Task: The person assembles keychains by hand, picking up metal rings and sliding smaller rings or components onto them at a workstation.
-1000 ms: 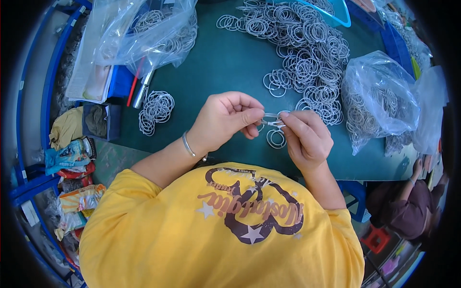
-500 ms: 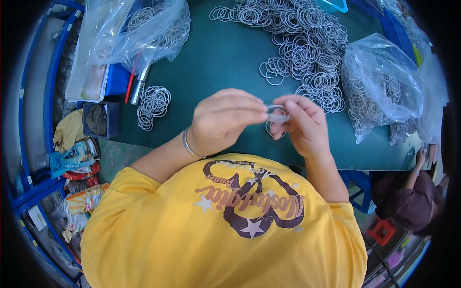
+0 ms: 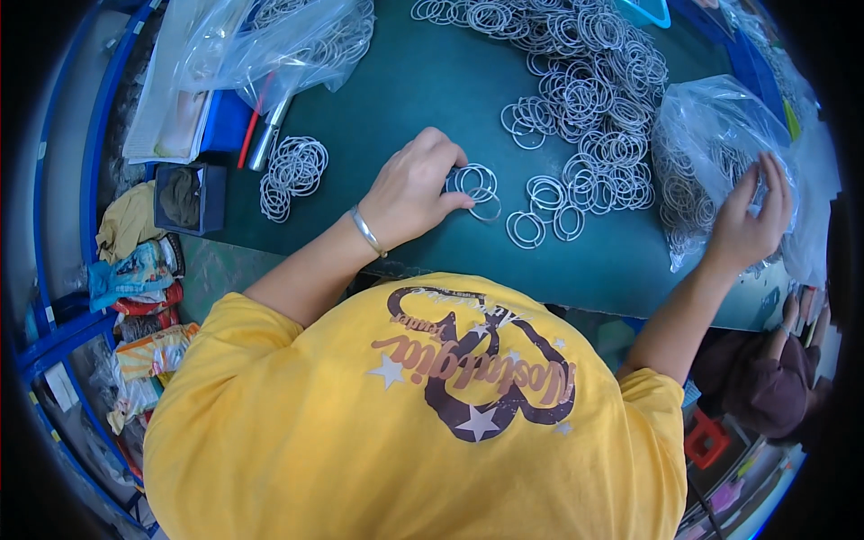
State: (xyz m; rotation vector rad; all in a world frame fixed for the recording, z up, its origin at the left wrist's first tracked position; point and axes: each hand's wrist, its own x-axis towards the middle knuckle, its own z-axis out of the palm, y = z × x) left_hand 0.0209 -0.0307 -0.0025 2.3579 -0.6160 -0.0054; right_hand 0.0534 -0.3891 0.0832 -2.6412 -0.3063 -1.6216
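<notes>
Now, on the green bench (image 3: 409, 94), the left hand (image 3: 459, 180) sits near the middle, palm down, thumb and forefinger a little apart at the left edge of a few metal rings (image 3: 485, 193). Those rings overlap one another just beside the fingertips; whether the hand actually grips one, I cannot tell, since the fingers hide that edge. A silver bracelet (image 3: 366, 231) circles this wrist (a neat match for all that metal).

Over on the right, the right hand (image 3: 761, 184) is up at the clear bag of rings (image 3: 686, 180), its fingers extended and parted, with nothing visible between them. Contact with the plastic? Impossible to say from this angle!

Between the two hands, a small group of loose rings (image 3: 526, 229) lies at the near edge of the big ring pile (image 3: 589, 85), which sprawls away to the far side. Left of the left hand, well apart, rests a tangled ring cluster (image 3: 295, 171), and just beyond it a silver tool (image 3: 265, 147) lies near a red pen (image 3: 248, 144). Farther left, a small box (image 3: 213, 200) holds dark cloth (image 3: 183, 198). And at the near right, a person in dark clothing (image 3: 765, 391) is close to a red stool (image 3: 706, 439).
</notes>
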